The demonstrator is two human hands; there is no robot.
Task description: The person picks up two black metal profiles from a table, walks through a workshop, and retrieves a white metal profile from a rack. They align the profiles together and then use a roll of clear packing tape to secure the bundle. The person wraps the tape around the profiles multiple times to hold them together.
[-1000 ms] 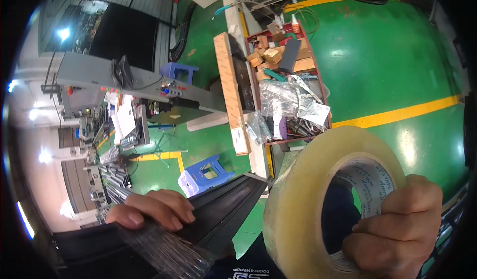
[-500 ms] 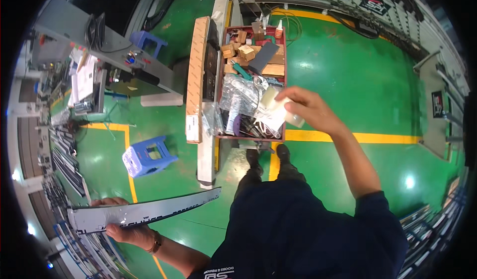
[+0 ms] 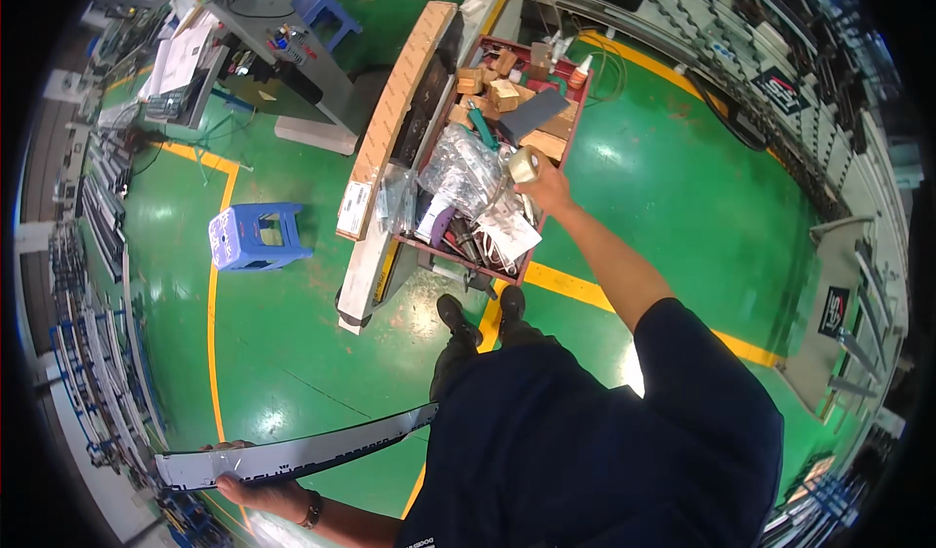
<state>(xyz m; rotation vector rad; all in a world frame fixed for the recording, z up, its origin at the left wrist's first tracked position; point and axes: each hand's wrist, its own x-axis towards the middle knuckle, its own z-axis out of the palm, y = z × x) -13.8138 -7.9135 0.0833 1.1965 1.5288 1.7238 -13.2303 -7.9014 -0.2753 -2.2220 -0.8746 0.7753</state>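
My left hand point(image 3: 261, 496) grips one end of a long white strip point(image 3: 327, 452) with black lettering, held level at the lower left. Its thumb lies on the front face, by a shiny clear patch. My right hand point(image 3: 549, 189) has its fingers closed on a roll of tape point(image 3: 523, 165), above a red tray point(image 3: 582, 99). Inside that tray are clear plastic bags point(image 3: 458, 168), wooden blocks point(image 3: 470, 81), a dark grey flat piece point(image 3: 531, 116), a green-handled tool point(image 3: 479, 123) and a white sheet point(image 3: 509, 235).
A long cardboard box point(image 3: 398, 104) lies along the tray's left side on a pale beam point(image 3: 363, 290). Further left stands a blue stool point(image 3: 258, 238) on the green floor. Long profiles point(image 3: 97, 207) line the far left. A white bottle point(image 3: 580, 73) stands in the tray's far right corner.
My view has turned and shifted, so the tray now sits tilted. My right hand has drawn in over the tray's right edge, with the roll of tape turned. My left hand still holds the strip.
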